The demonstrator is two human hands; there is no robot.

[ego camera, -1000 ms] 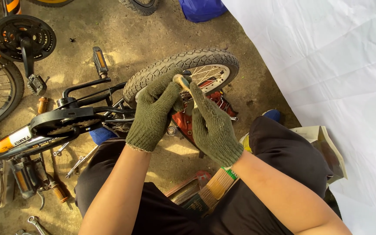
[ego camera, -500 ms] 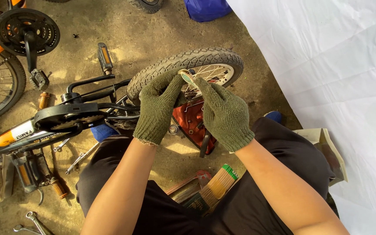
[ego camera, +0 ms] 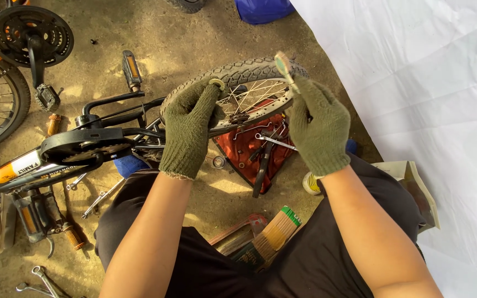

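Strong, warm sunlight falls from the upper right, so the white sheet is nearly blown out, its folds showing only as faint grey creases. The dirt ground is bright and yellowish, and hard-edged dark shadows lie under the bicycle frame and below the small wheel. Focus is crisp across the middle, down to the knit of the gloves, while the wide lens bends and slightly softens things near the left edge and corners.
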